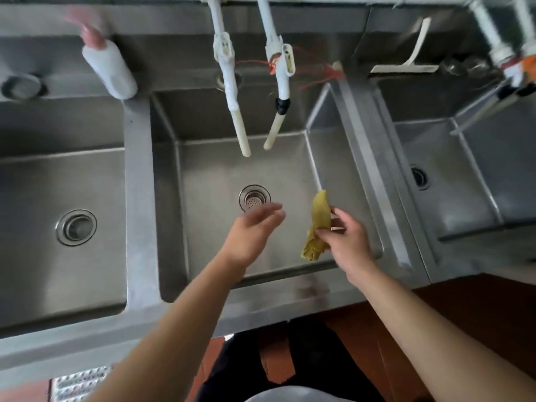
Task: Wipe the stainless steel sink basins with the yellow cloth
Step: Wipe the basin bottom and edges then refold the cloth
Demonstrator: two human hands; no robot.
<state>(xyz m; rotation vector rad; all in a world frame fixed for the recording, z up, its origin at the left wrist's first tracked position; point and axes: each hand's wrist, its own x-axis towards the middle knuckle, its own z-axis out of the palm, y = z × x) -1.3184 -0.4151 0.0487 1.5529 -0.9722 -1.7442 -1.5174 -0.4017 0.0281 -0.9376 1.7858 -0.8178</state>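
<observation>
Middle basin [203, 169] below both hands, cloth not yet on steel. Right hand [349, 242] pinches bunched yellow cloth [317, 224] above basin floor; left hand [255, 230] empty, fingers straight. Next, likely: spread cloth, press down, wipe.

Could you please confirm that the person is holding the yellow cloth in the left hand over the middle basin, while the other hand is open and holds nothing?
Not quite: the head view shows the yellow cloth gripped in the right hand, not the left. It is over the middle basin, and the other hand, the left hand, is open and holds nothing.
</observation>
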